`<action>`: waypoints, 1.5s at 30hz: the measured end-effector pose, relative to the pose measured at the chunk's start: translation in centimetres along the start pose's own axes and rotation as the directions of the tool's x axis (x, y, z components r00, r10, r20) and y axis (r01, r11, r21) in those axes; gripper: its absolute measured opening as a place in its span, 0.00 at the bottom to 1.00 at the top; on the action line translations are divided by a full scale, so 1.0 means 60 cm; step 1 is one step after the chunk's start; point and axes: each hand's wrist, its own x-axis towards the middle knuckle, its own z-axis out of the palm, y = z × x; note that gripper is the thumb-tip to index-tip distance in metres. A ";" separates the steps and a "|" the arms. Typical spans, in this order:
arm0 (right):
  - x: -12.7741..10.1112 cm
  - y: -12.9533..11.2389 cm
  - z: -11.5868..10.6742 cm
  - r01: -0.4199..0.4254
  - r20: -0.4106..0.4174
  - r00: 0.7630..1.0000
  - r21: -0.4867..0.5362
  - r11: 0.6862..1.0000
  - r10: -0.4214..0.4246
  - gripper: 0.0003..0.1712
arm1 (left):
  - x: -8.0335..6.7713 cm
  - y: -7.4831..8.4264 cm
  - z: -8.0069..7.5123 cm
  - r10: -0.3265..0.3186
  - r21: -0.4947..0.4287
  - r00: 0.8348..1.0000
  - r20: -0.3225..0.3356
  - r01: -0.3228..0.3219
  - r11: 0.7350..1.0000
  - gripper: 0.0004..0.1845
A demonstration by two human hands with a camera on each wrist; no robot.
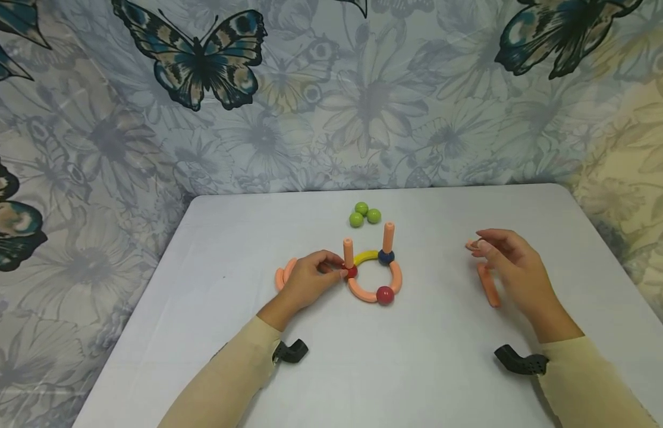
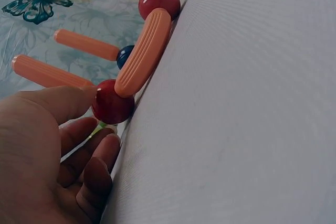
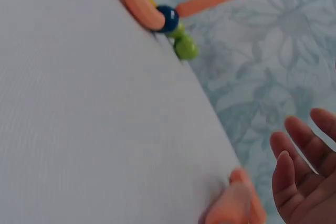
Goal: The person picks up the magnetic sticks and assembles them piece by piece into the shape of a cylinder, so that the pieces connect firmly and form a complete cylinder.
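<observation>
A ring of curved sticks and balls (image 1: 375, 276) lies near the middle of the white bench (image 1: 417, 368), a little toward its far edge. The left hand (image 1: 310, 278) rests at the ring's left side, thumb and fingers pinching the red ball (image 2: 112, 102) there, from which an orange stick (image 1: 348, 252) stands upright. A second upright stick (image 1: 388, 236) rises from the blue ball (image 1: 386, 257) at the ring's far side, and a yellow curved piece (image 1: 366, 257) joins the two balls. Another red ball (image 1: 385, 295) sits at the near side, between orange curved pieces. Just left of the left hand lie two more orange curved pieces (image 1: 284, 274).

The right hand (image 1: 510, 264) hovers well apart, toward the bench's right edge, fingers loosely spread and holding nothing, with straight orange sticks (image 1: 489, 285) lying beneath and beside it. Three green balls (image 1: 364, 214) cluster beyond the ring, nearer the far edge.
</observation>
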 end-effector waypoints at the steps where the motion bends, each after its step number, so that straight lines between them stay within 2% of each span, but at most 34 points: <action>1: -0.003 0.007 -0.007 -0.014 -0.003 1.000 -0.009 1.000 0.014 0.18 | 0.001 0.000 0.000 0.000 -0.001 1.000 -0.002 0.000 1.000 0.10; 8: -0.018 0.053 -0.034 -0.070 -0.019 0.998 -0.145 0.987 0.068 0.25 | 0.002 0.004 -0.002 0.001 -0.015 1.000 0.013 -0.001 1.000 0.11; 12: -0.018 0.066 -0.031 -0.046 0.002 0.999 -0.247 0.968 0.048 0.30 | 0.001 0.008 -0.004 -0.007 -0.025 1.000 0.017 0.008 1.000 0.10; 15: -0.013 0.070 -0.028 -0.004 0.063 0.998 -0.297 0.955 0.024 0.31 | 0.001 0.010 -0.005 -0.008 -0.019 1.000 0.016 0.008 1.000 0.10; 19: -0.008 0.068 -0.025 0.048 0.132 0.991 -0.344 0.938 -0.003 0.31 | 0.000 0.009 -0.005 -0.003 0.013 1.000 0.009 0.003 1.000 0.11; 25: -0.012 0.059 -0.022 0.054 0.089 0.996 -0.421 0.905 -0.018 0.24 | -0.001 0.005 -0.006 -0.007 0.033 1.000 0.011 0.007 0.999 0.12; 32: -0.017 0.044 -0.017 -0.015 0.064 0.997 -0.358 0.933 0.041 0.26 | -0.002 0.005 -0.005 -0.001 0.030 1.000 0.018 0.001 1.000 0.13; 36: -0.019 0.034 -0.010 -0.030 0.045 0.998 -0.309 0.950 0.046 0.25 | -0.002 0.006 -0.004 -0.003 0.030 1.000 0.018 0.002 1.000 0.13; 45: -0.020 0.001 0.023 0.100 -0.011 0.995 -0.168 0.981 -0.103 0.20 | -0.002 0.010 -0.004 -0.015 0.038 1.000 0.026 0.014 0.999 0.14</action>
